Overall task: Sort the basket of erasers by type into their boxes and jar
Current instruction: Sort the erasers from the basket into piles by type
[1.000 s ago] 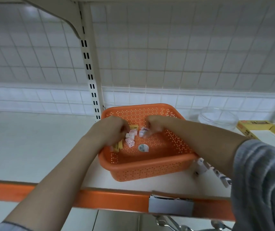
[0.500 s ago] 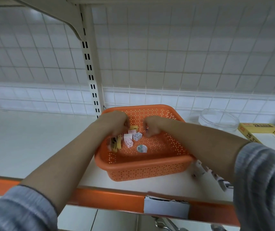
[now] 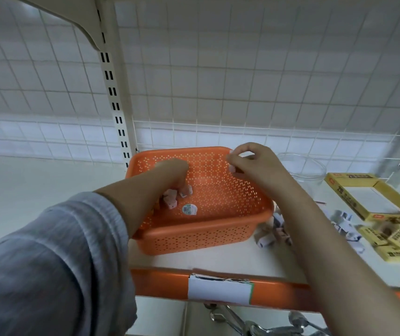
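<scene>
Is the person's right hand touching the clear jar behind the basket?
Apart. In the head view the right hand is raised over the orange basket's back right corner, and bare shelf shows between it and the clear jar.

White label (image 3: 219, 289) on orange front edge (image 3: 160, 282) of shelf (image 3: 24, 190); slotted upright (image 3: 115, 93) and wire grid (image 3: 242, 81) at back edge.
</scene>
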Motion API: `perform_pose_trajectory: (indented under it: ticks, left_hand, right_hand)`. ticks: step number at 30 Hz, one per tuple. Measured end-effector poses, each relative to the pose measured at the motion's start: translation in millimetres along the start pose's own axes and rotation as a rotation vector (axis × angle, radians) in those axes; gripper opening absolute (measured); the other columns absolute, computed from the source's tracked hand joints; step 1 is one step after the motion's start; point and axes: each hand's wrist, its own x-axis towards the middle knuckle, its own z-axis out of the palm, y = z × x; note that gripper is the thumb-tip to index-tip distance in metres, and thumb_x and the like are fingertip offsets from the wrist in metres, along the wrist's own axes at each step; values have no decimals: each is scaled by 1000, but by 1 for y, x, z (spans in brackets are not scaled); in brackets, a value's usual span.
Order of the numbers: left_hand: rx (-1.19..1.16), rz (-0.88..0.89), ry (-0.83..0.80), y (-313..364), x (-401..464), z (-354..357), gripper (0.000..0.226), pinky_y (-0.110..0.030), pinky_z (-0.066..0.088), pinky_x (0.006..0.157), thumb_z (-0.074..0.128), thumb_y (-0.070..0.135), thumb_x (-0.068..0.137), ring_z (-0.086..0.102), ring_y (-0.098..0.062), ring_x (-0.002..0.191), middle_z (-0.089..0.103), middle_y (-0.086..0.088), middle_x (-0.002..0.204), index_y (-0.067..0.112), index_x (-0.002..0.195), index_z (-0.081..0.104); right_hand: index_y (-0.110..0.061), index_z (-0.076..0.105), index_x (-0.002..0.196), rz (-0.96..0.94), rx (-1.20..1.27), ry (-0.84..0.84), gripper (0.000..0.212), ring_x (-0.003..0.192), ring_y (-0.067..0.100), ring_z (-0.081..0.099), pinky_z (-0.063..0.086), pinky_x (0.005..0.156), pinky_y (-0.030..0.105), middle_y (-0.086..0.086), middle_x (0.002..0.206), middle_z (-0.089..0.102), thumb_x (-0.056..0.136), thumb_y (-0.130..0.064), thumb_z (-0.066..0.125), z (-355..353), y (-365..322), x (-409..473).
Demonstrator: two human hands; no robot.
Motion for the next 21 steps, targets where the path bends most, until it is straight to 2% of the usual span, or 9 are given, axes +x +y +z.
perform_pose_trajectory:
  ticks: [3,6,9,11,15,19,21]
  left_hand:
    - [76,-3,6,7,-2,-1,42,-41,52,84,77,36,70,61,-26,96,62,-5,96,11,102,63]
    - [77,7,0,13,-2,0,38,-42,52,86,77,31,72,61,-26,96,64,-5,101,12,103,66]
    - [18,14,59,19,-6,-10,28,-38,52,84,71,28,79,60,-25,92,65,-6,104,11,101,66]
    - [-67,29,132,26,-14,-24,28,-35,52,81,70,31,80,61,-23,90,67,-6,102,10,99,68]
    - [-363,109,311,60,-42,-47,23,-30,50,74,67,36,82,63,-19,81,69,-2,84,14,86,73]
    - [-694,267,457,116,-77,-54,17,-24,43,65,64,30,85,58,-15,73,67,-1,79,15,88,73]
    - [-735,328,491,145,-88,-50,18,-24,39,60,61,26,88,56,-17,69,65,-5,74,12,88,73]
  right_hand:
    - [-3,64,95,-5,28,107,13,67,13,61,56,78,32,7,68,66,84,-10,63,-10,4,-28]
    - [-8,64,86,2,84,192,5,67,17,60,54,79,41,6,65,65,82,-7,61,-20,8,-46]
    - [-12,62,84,15,164,303,5,70,20,64,55,79,36,6,64,65,85,-7,61,-35,12,-61]
    - [-16,62,82,20,155,385,6,71,19,67,56,81,38,6,69,67,86,-11,62,-47,17,-70]
    - [-21,62,80,11,110,527,10,76,29,63,51,85,56,7,76,67,85,-14,64,-70,28,-89]
    - [-22,62,80,17,40,618,11,77,24,65,53,83,51,3,74,66,86,-13,63,-95,38,-107]
    - [-23,61,79,12,20,682,13,76,23,65,54,79,46,2,73,67,87,-13,63,-109,43,-117]
